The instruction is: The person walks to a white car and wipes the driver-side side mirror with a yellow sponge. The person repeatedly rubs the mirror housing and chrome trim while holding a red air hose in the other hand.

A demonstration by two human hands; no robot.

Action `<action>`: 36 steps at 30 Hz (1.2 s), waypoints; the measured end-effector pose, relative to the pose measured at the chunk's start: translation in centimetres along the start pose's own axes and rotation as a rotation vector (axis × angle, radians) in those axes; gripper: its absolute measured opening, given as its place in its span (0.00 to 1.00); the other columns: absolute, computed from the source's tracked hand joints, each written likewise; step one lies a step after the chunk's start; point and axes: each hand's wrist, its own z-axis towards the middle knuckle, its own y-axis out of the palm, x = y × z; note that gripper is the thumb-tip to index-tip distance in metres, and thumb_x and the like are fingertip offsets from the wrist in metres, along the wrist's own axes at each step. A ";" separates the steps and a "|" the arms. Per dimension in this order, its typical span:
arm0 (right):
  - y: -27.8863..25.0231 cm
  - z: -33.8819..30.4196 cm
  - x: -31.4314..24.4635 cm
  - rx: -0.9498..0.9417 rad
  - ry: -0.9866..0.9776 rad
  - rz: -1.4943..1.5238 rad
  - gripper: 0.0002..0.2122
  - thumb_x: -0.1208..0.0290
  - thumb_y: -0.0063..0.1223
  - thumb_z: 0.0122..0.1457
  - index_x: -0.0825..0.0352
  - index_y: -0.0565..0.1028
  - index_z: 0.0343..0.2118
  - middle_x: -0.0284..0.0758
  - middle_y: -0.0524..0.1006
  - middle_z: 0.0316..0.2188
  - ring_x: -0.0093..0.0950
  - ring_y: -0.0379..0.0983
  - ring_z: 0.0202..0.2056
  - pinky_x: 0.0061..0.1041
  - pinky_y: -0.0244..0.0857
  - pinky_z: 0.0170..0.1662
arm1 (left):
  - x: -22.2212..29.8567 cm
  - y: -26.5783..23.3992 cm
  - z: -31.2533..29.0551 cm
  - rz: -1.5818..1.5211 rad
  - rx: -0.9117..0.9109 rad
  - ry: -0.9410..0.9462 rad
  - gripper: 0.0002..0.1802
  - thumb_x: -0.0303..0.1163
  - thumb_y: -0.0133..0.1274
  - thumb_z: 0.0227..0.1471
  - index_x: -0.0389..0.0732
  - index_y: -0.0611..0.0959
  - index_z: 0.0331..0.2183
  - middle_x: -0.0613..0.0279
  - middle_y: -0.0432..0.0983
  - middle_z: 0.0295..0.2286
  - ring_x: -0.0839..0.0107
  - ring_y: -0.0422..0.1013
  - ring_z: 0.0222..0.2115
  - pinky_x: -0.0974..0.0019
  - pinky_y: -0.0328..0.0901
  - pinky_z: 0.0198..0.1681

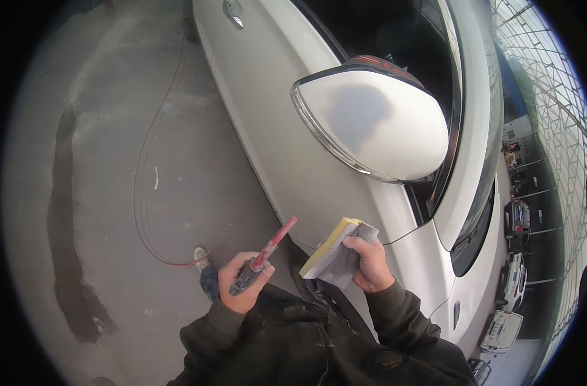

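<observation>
My left hand (240, 283) is closed round a dark-bodied air blow gun (247, 278), whose dusty red tube slants up and to the right. In my right hand (370, 264) a yellow sponge block (327, 249) is pinched together with a folded sheet of grey sandpaper (340, 260), thumb on top. Both hands are held in front of my body, apart from each other and below the side mirror (412, 128) of a white car. A dull grey patch (359, 114) marks the mirror's white cover. The fingers under the sandpaper are hidden.
The car's white door (274, 96) runs up and away on the left of the mirror. A thin red hose (137, 174) curves over the grey floor to near my shoe (201, 255). Parked vehicles (513, 283) stand far right under a framed roof.
</observation>
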 end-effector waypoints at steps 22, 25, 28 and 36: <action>3.8 -0.5 5.9 -0.083 -0.133 -0.425 0.18 0.69 0.64 0.68 0.72 0.76 0.56 0.31 0.82 0.44 0.18 0.75 0.44 0.22 0.70 0.50 | -0.3 1.1 0.3 0.008 -0.057 0.109 0.30 0.27 0.74 0.52 0.34 0.82 0.56 0.59 0.83 0.44 0.73 0.78 0.43 0.66 0.73 0.48; 2.8 -0.4 5.4 -0.089 -0.172 -0.555 0.18 0.69 0.63 0.69 0.71 0.76 0.57 0.30 0.82 0.44 0.18 0.75 0.44 0.22 0.70 0.50 | -0.6 1.3 0.0 -0.094 0.017 -0.018 0.28 0.29 0.75 0.52 0.36 0.84 0.53 0.58 0.83 0.44 0.72 0.79 0.43 0.66 0.73 0.48; 1.8 -0.3 4.4 -0.035 -0.310 -0.869 0.16 0.72 0.63 0.68 0.71 0.76 0.55 0.30 0.81 0.44 0.19 0.75 0.44 0.23 0.70 0.50 | -0.3 1.5 0.2 -0.060 0.054 0.007 0.25 0.28 0.74 0.53 0.36 0.84 0.52 0.59 0.82 0.45 0.73 0.78 0.43 0.67 0.73 0.44; 2.3 -0.7 5.9 -0.026 -0.368 -0.692 0.16 0.74 0.66 0.63 0.69 0.75 0.52 0.30 0.80 0.43 0.20 0.75 0.44 0.23 0.71 0.48 | -0.8 3.6 -0.1 -0.096 0.128 0.162 0.21 0.26 0.73 0.53 0.36 0.83 0.46 0.62 0.81 0.42 0.77 0.78 0.35 0.71 0.73 0.36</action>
